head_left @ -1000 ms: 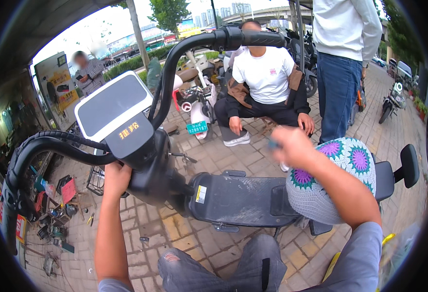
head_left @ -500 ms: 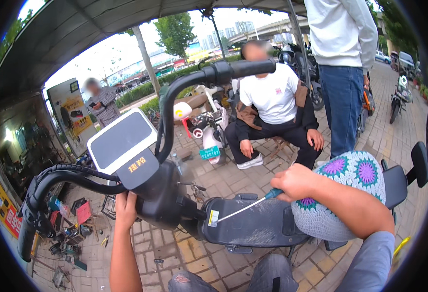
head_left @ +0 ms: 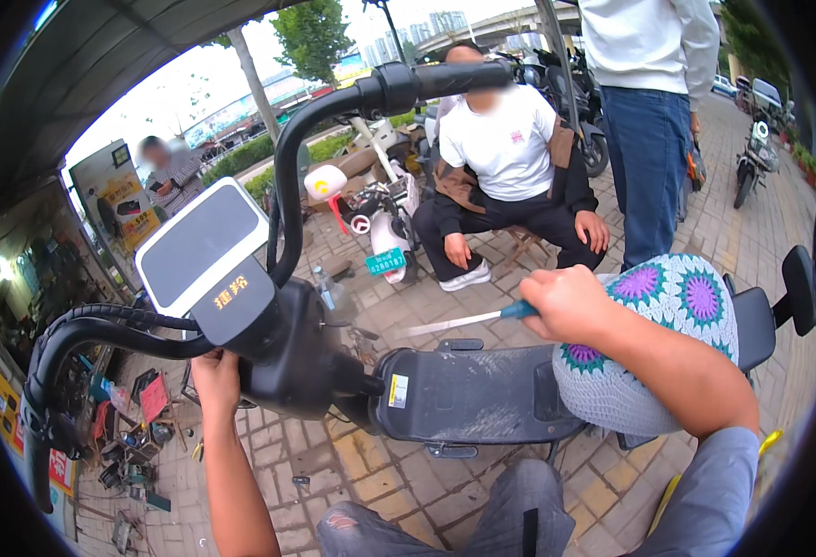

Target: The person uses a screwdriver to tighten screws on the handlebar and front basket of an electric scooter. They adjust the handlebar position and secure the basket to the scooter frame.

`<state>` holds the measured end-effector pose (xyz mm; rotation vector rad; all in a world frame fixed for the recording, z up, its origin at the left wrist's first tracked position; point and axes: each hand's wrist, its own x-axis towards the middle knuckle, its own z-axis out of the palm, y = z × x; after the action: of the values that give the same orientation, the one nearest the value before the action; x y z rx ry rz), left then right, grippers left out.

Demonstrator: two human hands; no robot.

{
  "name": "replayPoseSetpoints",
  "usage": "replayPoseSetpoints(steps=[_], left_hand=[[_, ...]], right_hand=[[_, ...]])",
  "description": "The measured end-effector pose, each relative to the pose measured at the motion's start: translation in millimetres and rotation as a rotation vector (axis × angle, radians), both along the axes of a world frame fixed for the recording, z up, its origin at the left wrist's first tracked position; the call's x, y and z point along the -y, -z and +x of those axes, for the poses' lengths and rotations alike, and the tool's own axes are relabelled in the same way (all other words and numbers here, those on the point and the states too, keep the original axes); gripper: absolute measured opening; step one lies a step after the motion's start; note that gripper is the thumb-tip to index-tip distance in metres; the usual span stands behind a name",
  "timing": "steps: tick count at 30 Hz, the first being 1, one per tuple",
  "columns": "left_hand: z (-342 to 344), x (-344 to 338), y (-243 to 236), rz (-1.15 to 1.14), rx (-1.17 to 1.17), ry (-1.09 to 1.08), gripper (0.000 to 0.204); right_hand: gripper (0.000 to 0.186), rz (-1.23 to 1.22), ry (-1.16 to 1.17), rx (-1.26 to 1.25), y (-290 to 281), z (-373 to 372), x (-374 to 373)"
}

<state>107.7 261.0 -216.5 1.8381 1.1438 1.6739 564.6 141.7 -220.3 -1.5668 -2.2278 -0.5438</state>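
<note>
Scooter (head_left: 482,395) spans centre. Left hand (head_left: 217,376) at eight o'clock; fingers partly hidden, cannot tell grip. Right hand (head_left: 565,302) at three; fingers clench screwdriver (head_left: 510,313), shaft toward nine. Apparent step: positioning it; next move calls for tip control.

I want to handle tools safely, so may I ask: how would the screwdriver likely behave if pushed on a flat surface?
The screwdriver is probably stiff, since its long, thin shaft looks straight and metallic, though blurred. It may roll in a curve, because the teal handle, partly covered by the right hand, looks thicker than the shaft.
</note>
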Motion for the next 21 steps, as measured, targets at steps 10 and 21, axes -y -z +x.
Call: replayPoseSetpoints(steps=[10, 21], left_hand=[[-5, -1, 2, 0.022, -0.054, 0.033, 0.018], [29, 7, -12, 0.162, -0.289, -0.270, 0.028]], right_hand=[[0.027, 0.092, 0.195, -0.750, -9, 0, -6], [0.025, 0.099, -0.095, -0.143, 4, 4, -5]])
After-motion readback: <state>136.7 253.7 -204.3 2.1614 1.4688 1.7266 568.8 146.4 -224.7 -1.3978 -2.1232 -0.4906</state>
